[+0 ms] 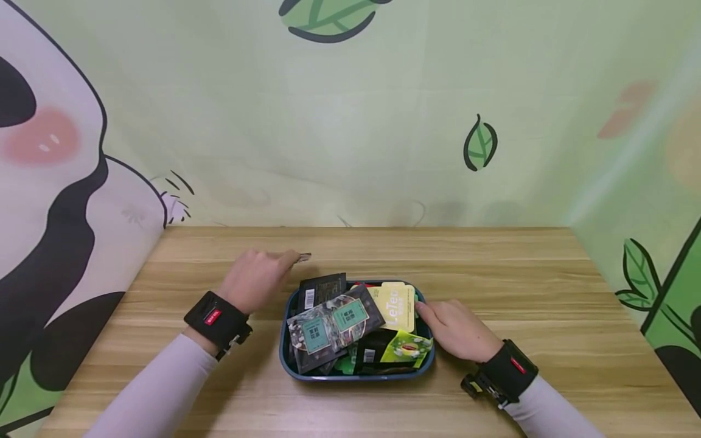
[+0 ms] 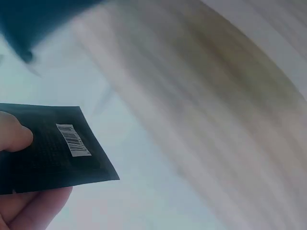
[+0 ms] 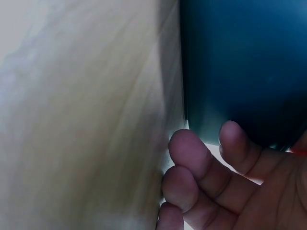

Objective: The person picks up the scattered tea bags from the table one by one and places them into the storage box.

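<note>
A dark blue plastic bin (image 1: pixel 357 378) stands on the table, piled with sachets and packets. My left hand (image 1: pixel 257 277) is above the table at the bin's far left, pinching a small black sachet (image 2: pixel 48 148). The left wrist view shows the sachet's white barcode, with the thumb on top and fingers beneath. At the bin's right end my right hand (image 1: pixel 457 328) grips the rim, its fingers against the outer wall (image 3: pixel 240 62). On top of the pile lie a grey patterned sachet pair (image 1: pixel 336 325), a pale yellow packet (image 1: pixel 397 304) and a black-and-yellow packet (image 1: pixel 405 350).
The wood-grain table (image 1: pixel 547 292) reaches back to a light green printed wall (image 1: pixel 350 134) with leaf drawings. A black sachet (image 1: pixel 323 287) sticks up over the bin's back left rim.
</note>
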`<state>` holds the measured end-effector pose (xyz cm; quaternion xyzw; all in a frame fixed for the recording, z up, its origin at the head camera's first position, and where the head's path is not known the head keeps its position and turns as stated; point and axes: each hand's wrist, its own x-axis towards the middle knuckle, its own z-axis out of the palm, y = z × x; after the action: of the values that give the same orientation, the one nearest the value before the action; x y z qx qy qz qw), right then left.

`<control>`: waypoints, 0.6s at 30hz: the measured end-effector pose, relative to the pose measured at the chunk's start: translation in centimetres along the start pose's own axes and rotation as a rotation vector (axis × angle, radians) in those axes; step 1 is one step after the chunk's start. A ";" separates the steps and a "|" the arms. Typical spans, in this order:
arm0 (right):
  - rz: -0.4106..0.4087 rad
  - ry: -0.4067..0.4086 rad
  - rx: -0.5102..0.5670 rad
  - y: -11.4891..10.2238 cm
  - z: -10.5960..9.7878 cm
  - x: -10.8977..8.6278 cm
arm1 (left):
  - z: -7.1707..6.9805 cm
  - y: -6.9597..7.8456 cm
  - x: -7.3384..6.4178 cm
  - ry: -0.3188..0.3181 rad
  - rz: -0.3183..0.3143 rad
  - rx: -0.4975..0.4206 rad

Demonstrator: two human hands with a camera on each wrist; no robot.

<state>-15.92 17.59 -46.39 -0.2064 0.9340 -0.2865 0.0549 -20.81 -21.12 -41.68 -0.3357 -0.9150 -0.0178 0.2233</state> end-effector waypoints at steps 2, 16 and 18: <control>0.001 0.001 0.003 0.0 0.0 0.0 | -0.9 1.0 0.1 0.046 0.044 0.006; 0.003 0.004 0.006 -0.1 0.0 0.1 | -3.9 8.3 -0.2 0.184 0.307 -0.062; 0.002 0.004 0.006 -0.1 0.0 0.1 | -3.9 8.8 -0.3 0.179 0.296 -0.110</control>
<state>-15.98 17.49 -46.31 -0.2047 0.9335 -0.2894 0.0541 -13.54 -15.19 -39.38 -0.4755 -0.8296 -0.0646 0.2853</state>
